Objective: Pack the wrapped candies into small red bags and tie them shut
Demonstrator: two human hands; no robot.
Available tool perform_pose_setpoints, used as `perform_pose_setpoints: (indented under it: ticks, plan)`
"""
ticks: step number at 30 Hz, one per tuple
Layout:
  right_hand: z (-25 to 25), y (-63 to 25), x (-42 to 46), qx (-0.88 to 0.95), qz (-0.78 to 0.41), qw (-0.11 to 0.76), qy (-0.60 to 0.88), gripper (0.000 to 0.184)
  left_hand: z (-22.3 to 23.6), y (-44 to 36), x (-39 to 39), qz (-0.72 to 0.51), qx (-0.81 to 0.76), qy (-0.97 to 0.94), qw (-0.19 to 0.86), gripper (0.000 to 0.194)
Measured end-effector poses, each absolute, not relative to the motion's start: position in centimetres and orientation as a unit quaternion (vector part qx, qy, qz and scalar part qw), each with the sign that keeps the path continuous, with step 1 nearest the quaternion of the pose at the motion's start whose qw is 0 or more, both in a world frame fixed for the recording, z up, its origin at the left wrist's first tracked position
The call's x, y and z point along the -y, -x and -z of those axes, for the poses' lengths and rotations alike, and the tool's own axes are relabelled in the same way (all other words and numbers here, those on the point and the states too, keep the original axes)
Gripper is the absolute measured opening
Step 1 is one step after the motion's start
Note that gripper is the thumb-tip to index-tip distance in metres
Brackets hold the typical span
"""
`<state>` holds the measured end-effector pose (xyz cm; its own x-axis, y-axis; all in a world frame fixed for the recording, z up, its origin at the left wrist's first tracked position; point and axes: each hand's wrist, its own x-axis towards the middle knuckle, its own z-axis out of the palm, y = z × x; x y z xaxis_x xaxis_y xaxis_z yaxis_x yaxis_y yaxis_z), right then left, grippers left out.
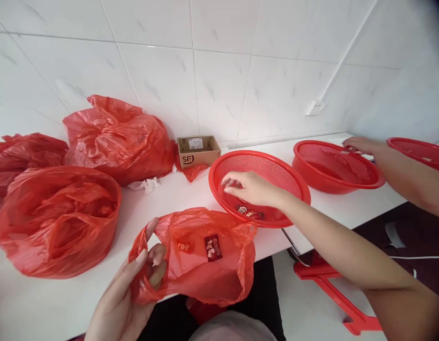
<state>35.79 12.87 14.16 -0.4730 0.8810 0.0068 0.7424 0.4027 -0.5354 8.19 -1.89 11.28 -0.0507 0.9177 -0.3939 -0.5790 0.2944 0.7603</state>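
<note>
My left hand (132, 289) is closed on one side of a thin red plastic bag (219, 284), holding its mouth open at the table's front edge. Inside the bag lie a dark red wrapped packet (212, 247) and a smaller orange-red wrapped piece (184, 246). Over a red perforated plastic basket (302, 189) hangs my right hand (246, 185), its fingers curled in. Whatever those fingers may hold is hidden. A few small dark red packets (250, 212) rest on the basket's floor beneath that hand.
Several filled red plastic bags (116, 137) stand on the left, near a crumpled white tissue (145, 185). A small cardboard box (199, 152) sits by the wall. Another person's hand (359, 145) reaches over a second red basket (318, 180). A red stool (333, 284) stands below.
</note>
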Motion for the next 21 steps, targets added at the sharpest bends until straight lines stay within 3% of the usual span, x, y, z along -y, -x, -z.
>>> perform_pose_setpoints:
  ticks: [2, 5, 7, 11, 13, 17, 21]
  plan:
    - [-12.8, -37.4, -15.2, 0.809, -0.165, 0.005, 0.565, 0.057, -11.3, -8.3, 2.0, -0.562, -0.452, -0.181, 0.669, 0.066]
    - [-9.7, -38.8, -17.8, 0.782, -0.174, -0.127, 0.584, 0.091, -11.2, -8.4, 2.2, -0.558, -0.455, -0.171, 0.672, 0.066]
    - [-8.1, -39.0, -18.8, 0.785, -0.191, -0.16, 0.567, 0.083, -10.8, -8.3, 2.1, -0.561, -0.457, -0.169, 0.669, 0.067]
    - [-7.0, -39.1, -19.8, 0.795, -0.174, -0.184, 0.551, 0.039, -9.5, -7.6, 1.7, -0.573, -0.456, -0.175, 0.658, 0.07]
    - [-7.4, -39.4, -20.1, 0.796, -0.16, -0.184, 0.554, 0.028, -9.1, -7.3, 1.6, -0.571, -0.462, -0.177, 0.655, 0.07]
    - [-9.2, -40.3, -20.1, 0.798, -0.158, -0.179, 0.554, 0.029, -9.0, -6.9, 1.8, -0.572, -0.474, -0.181, 0.644, 0.07]
    - [-9.9, -40.0, -18.1, 0.791, -0.199, -0.231, 0.531, 0.043, -9.2, -6.9, 2.0, -0.583, -0.472, -0.184, 0.635, 0.07]
